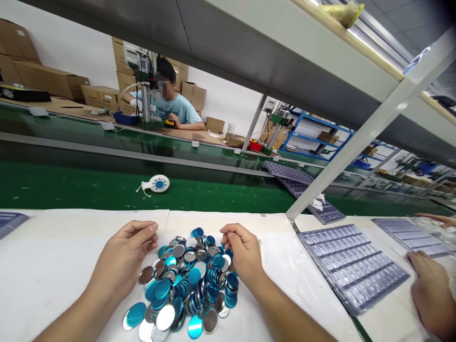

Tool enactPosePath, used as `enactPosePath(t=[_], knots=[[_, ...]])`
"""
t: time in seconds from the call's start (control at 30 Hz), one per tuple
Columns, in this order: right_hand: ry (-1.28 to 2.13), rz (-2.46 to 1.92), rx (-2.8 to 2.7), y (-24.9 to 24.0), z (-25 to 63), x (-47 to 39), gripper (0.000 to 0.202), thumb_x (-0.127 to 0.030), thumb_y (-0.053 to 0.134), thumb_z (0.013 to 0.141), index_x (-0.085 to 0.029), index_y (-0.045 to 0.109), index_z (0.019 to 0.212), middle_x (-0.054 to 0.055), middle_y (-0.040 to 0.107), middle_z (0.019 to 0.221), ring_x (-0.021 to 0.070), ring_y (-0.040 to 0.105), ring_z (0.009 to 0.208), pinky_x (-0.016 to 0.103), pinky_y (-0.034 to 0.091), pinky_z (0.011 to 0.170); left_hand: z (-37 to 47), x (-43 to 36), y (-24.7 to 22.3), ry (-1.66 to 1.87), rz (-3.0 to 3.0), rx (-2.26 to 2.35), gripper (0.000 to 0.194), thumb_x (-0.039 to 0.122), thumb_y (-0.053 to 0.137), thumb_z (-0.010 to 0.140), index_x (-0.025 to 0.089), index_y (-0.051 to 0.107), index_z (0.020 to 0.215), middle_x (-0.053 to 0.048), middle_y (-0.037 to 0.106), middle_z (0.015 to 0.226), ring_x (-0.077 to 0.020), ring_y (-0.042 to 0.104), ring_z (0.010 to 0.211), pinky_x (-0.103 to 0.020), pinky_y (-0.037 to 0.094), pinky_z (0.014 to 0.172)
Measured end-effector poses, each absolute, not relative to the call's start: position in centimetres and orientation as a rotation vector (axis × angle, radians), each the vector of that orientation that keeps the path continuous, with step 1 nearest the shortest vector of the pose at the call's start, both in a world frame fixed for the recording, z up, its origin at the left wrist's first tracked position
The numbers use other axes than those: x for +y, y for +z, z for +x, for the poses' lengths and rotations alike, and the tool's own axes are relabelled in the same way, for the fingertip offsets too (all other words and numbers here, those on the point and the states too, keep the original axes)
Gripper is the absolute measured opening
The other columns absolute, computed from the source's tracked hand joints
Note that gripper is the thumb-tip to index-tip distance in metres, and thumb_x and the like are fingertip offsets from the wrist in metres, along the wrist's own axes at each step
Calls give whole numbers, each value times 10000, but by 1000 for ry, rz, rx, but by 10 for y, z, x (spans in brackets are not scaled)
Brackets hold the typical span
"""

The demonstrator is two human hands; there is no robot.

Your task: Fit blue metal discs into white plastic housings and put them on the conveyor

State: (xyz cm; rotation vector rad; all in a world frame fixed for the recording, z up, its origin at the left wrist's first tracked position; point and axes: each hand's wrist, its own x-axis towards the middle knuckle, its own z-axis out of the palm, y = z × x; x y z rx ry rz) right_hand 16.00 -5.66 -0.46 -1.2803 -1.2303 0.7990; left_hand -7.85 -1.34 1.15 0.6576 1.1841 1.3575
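A heap of small round discs point(192, 280), some blue and some silver, lies on the white work surface point(285, 285) between my hands. My left hand point(130, 254) is at the upper left edge of the heap, its fingers curled and thumb against the index finger. At the upper right edge, my right hand point(244, 247) has its fingers bent inward in a closed shape. Whether either hand pinches something small is not visible.
A green conveyor belt point(89, 185) runs behind, carrying a white round part point(159, 184) and stacked trays point(302, 187). A compartmented tray point(352, 266) lies right, near another person's hand point(429, 289). A slanted white post point(356, 142) rises beside it. A person point(181, 111) sits across.
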Motion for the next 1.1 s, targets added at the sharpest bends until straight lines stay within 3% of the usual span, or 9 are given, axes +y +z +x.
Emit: enactPosePath(t=[0.17,0.43,0.57,0.73,0.9,1.1], knots=[[808,-1292,-1249,-5,160,-57,253,-231,478,857,-187,726,847,7,650,685,150,581,613,264,447,588,-75,-22,19,1281,709,1188,267,336,901,600,194,727,744,7,635,737,-120,585,671,-162,541,572],[817,-1307,-1274,-7,160,-57,256,-231,471,866,-187,723,849,10,648,691,153,583,624,267,451,597,-76,-25,18,1150,758,1131,354,441,896,612,196,742,817,-23,651,765,-158,581,695,-201,496,501],[826,-1316,-1284,-7,160,-56,253,-226,470,867,-185,719,849,13,649,695,153,583,625,267,456,595,-73,-26,18,1144,766,1148,362,440,890,634,228,731,881,0,640,775,-137,579,676,-192,494,526],[834,-1332,-1304,-7,158,-57,257,-204,459,864,-190,715,846,11,652,701,152,593,635,261,466,598,-71,-27,17,1151,793,1153,316,429,892,630,232,695,778,24,605,735,-115,549,602,-189,455,489],[822,-1361,-1341,-7,158,-58,279,-207,438,868,-193,715,849,18,662,714,162,610,651,265,481,592,-73,-27,15,1158,859,1096,273,395,898,608,221,710,702,23,611,788,-117,548,662,-189,474,546],[702,-1413,-1450,-1,157,-57,257,-201,445,860,-198,700,831,46,697,841,213,641,853,347,488,801,-74,-25,11,1135,1003,1114,258,454,815,692,222,704,701,11,611,744,-145,551,692,-223,488,598]])
